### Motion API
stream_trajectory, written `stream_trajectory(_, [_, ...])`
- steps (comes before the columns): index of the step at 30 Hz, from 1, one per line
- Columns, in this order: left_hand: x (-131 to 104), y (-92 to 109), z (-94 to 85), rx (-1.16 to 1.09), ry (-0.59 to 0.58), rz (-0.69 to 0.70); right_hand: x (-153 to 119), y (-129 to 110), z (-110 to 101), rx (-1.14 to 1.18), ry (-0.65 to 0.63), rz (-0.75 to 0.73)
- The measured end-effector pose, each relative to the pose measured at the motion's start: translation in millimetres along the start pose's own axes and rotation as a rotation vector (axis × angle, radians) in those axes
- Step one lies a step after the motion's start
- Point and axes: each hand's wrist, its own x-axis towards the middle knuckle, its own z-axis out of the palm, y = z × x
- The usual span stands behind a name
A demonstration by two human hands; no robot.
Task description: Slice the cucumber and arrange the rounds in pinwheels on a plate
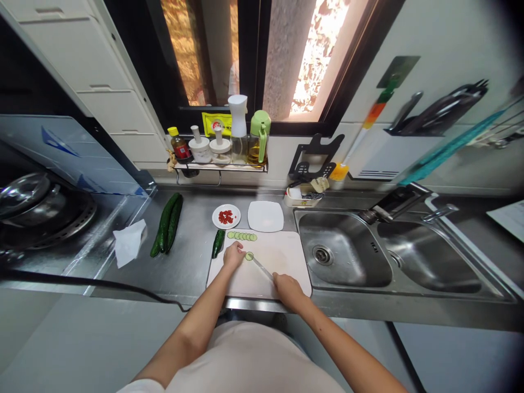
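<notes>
My right hand (pixel 290 290) grips the handle of a small knife (pixel 262 269), its blade pointing up and left across the white cutting board (pixel 286 256). At the knife's tip is a round cucumber slice (pixel 249 256). My left hand (pixel 234 255) is closed, its fingertips together at the left edge of that slice. Behind it, several cucumber slices (pixel 242 236) lie overlapping in a row along the board's far edge. A cut cucumber piece (pixel 218 243) rests at the board's upper left corner.
Behind the board stand a plate of chopped red pieces (pixel 226 216) and a white square plate (pixel 265 216). Whole cucumbers (pixel 168 224) and a paper towel (pixel 129 243) lie left. A double sink (pixel 344 248) is right. Bottles line a rack (pixel 221 166) under the window.
</notes>
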Motion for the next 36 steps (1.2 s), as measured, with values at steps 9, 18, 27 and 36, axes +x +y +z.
stream_trajectory(9, [0, 0, -0.9, 0.012, 0.007, 0.004, 9, 2, 7, -0.01, 0.014, -0.012])
stream_trajectory(18, [-1, 1, -0.1, -0.004, 0.01, -0.014, 12, 2, 6, -0.007, -0.002, -0.013])
stream_trajectory(27, [1, 1, -0.5, -0.005, 0.0, -0.03, 13, 2, 5, -0.019, -0.017, -0.026])
stream_trajectory(36, [3, 4, -4.3, 0.023, -0.033, -0.029, 13, 4, -1, -0.048, -0.008, -0.044])
